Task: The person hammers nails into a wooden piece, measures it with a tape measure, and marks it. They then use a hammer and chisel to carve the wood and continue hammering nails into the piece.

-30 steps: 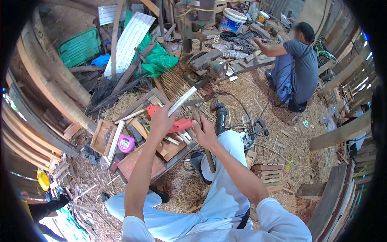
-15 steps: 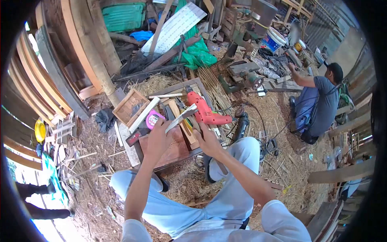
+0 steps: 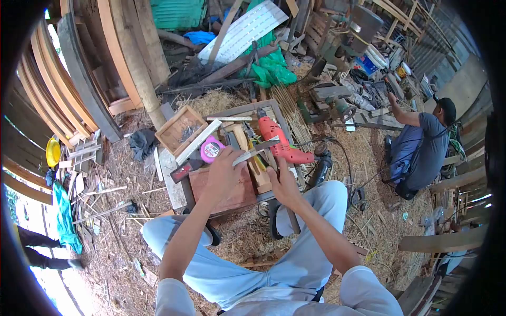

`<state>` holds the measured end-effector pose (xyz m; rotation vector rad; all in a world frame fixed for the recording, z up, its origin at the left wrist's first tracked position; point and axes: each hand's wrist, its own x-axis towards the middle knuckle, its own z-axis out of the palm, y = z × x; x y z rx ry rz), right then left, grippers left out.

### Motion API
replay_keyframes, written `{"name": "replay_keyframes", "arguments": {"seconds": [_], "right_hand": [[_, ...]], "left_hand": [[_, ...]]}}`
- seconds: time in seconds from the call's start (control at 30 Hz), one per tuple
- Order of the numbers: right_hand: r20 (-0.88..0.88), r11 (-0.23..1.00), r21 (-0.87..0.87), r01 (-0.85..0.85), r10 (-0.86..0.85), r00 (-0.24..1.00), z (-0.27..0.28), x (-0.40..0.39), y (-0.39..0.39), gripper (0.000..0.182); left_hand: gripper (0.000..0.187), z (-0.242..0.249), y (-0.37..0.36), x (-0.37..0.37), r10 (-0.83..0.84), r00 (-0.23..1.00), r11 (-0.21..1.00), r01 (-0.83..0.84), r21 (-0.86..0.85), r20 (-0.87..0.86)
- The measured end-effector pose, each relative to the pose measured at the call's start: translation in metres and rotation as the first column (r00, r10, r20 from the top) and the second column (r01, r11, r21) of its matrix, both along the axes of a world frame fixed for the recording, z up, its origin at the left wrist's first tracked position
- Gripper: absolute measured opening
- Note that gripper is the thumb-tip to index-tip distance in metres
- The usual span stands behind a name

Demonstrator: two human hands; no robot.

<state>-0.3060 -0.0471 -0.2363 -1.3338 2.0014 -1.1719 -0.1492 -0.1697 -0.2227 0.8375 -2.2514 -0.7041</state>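
Observation:
My left hand (image 3: 224, 164) is closed round one end of a pale, narrow flat strip (image 3: 247, 155), which slants up to the right above the work box. Close to its far end is my right hand (image 3: 284, 183), its fingers curled; a dark bar (image 3: 293, 220) shows below that wrist, and I cannot tell what the hand grips. Behind the strip lies a red power drill (image 3: 279, 139). A pink tape measure (image 3: 211, 149) sits just beyond my left hand. Under my left wrist is a reddish-brown wooden panel (image 3: 225, 190).
A small wooden box (image 3: 180, 129) with nails stands at the back left of the work surface. A black power tool (image 3: 322, 169) lies by my right knee. To the right a person (image 3: 421, 142) crouches. Wood scraps and shavings cover the floor; planks (image 3: 118, 63) lean at left.
The view has shifted slightly, so most things sit a little lower and to the right. Both hands keep nearly the same pose, with the strip still in my left hand.

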Motion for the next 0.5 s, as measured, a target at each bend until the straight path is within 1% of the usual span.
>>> {"name": "replay_keyframes", "arguments": {"seconds": [0.03, 0.07, 0.1, 0.17, 0.2, 0.23, 0.27, 0.3, 0.33, 0.4, 0.47, 0.5], "right_hand": [[0.000, 0.999, -0.048, 0.007, -0.007, 1.000, 0.006, -0.003, 0.003, 0.036], [0.004, 0.998, -0.056, 0.021, -0.021, 1.000, 0.013, -0.005, 0.008, 0.030], [0.004, 0.997, -0.067, 0.028, -0.028, 1.000, 0.012, -0.009, 0.010, 0.030], [-0.124, 0.997, -0.020, 0.072, -0.074, 0.989, 0.008, -0.019, 0.013, 0.024], [-0.121, 0.996, -0.028, 0.080, -0.083, 0.989, 0.009, -0.022, 0.015, 0.024], [-0.052, 0.993, -0.002, 0.117, -0.117, 0.992, 0.011, -0.025, 0.016, 0.023], [0.016, 0.988, 0.026, 0.153, -0.154, 0.988, 0.012, -0.029, 0.018, 0.022], [0.023, 0.986, 0.023, 0.166, -0.167, 0.986, 0.017, -0.030, 0.020, 0.022], [0.035, 0.985, 0.014, 0.172, -0.172, 0.984, 0.023, -0.031, 0.022, 0.021], [0.051, 0.984, 0.005, 0.179, -0.179, 0.982, 0.024, -0.034, 0.025, 0.021], [-0.003, 0.981, -0.090, 0.174, -0.175, 0.985, 0.016, -0.036, 0.023, 0.019], [0.003, 0.981, -0.088, 0.175, -0.176, 0.984, 0.016, -0.036, 0.021, 0.019]], "left_hand": [[0.026, -0.002, 0.001, -0.008, -0.017, 1.000, 1.000, 0.018, 0.015, -0.005], [0.026, -0.003, 0.000, -0.016, -0.004, 1.000, 0.999, 0.006, -0.049, 0.025], [0.026, -0.001, -0.001, -0.024, -0.011, 1.000, 0.998, 0.013, -0.060, 0.025], [0.026, 0.003, -0.006, -0.041, -0.020, 0.999, 0.996, 0.023, -0.091, 0.036], [0.025, 0.005, -0.009, -0.049, -0.032, 0.999, 0.991, 0.033, -0.128, 0.012], [0.025, 0.007, -0.011, -0.056, -0.044, 0.999, 0.990, 0.046, -0.135, 0.016], [0.025, 0.008, -0.012, -0.064, -0.038, 0.997, 0.994, 0.045, -0.102, 0.065], [0.024, 0.010, -0.013, -0.070, -0.033, 0.993, 0.997, 0.041, -0.068, 0.116], [0.024, 0.008, -0.015, -0.075, -0.036, 0.992, 0.991, 0.052, -0.126, 0.123], [0.024, 0.008, -0.014, -0.081, -0.051, 0.984, 0.990, 0.072, -0.122, 0.168], [0.024, 0.010, -0.014, -0.085, -0.061, 0.975, 0.989, 0.088, -0.118, 0.215], [0.023, 0.008, -0.015, -0.087, -0.068, 0.974, 0.985, 0.100, -0.138, 0.216]]}}
